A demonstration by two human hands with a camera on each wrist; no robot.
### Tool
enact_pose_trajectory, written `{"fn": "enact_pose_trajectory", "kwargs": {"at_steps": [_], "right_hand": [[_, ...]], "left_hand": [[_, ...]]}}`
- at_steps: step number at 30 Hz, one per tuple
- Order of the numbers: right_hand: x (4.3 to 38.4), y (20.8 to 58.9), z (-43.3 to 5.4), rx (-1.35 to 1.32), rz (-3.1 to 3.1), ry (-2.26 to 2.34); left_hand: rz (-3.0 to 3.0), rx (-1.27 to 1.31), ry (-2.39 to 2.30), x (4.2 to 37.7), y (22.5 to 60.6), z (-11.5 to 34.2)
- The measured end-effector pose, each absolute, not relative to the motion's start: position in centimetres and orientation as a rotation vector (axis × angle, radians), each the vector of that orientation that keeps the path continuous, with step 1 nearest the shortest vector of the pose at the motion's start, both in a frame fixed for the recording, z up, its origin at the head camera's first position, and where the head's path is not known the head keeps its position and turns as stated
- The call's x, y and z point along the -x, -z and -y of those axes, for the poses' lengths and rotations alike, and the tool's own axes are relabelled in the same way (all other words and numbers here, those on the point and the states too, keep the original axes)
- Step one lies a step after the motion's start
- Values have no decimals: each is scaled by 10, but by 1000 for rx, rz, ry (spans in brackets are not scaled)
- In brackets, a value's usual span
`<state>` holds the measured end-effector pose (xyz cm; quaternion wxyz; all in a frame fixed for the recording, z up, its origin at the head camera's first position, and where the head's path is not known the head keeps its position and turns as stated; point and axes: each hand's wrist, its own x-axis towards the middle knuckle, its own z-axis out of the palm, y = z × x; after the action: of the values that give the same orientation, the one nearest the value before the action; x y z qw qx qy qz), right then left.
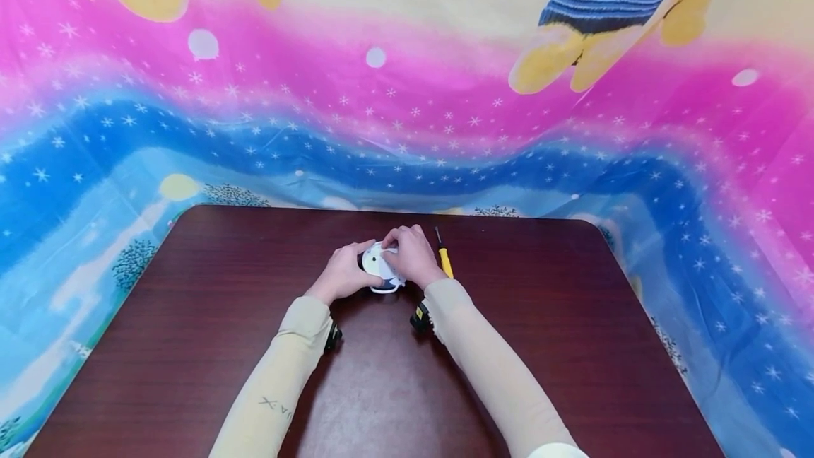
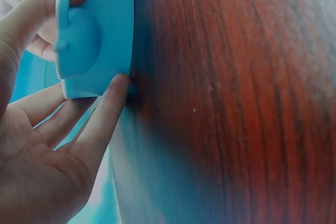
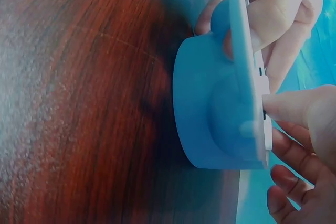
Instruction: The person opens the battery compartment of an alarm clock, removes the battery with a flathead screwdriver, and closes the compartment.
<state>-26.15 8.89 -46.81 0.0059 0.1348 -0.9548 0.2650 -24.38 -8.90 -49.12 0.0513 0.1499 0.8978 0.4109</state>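
A rounded plastic case [image 1: 373,266], white in the head view and blue-tinted in the wrist views, stands on the table with its flat face up. A loop handle [image 1: 384,291] curves along its near side. My left hand [image 1: 346,273] grips it from the left, thumb over the near rim and a fingertip low on the wall. My right hand [image 1: 410,254] is over the face, its thumb on a thin white flat piece [image 3: 265,129] lying there and its other fingers bent beside the edge. The right hand partly hides the face.
A screwdriver [image 1: 445,260] with a yellow handle lies just right of the right hand, its shaft pointing away. The dark red-brown table [image 1: 540,331] has its far edge close behind the case. A printed cloth [image 1: 407,126] hangs around the table.
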Motion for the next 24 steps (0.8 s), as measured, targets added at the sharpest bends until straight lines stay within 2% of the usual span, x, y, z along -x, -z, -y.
{"fn": "enact_pose_trajectory", "kwargs": {"at_steps": [24], "right_hand": [[258, 472, -91, -462, 2966, -848]], "left_hand": [[-2732, -457, -1242, 244, 492, 90]]}}
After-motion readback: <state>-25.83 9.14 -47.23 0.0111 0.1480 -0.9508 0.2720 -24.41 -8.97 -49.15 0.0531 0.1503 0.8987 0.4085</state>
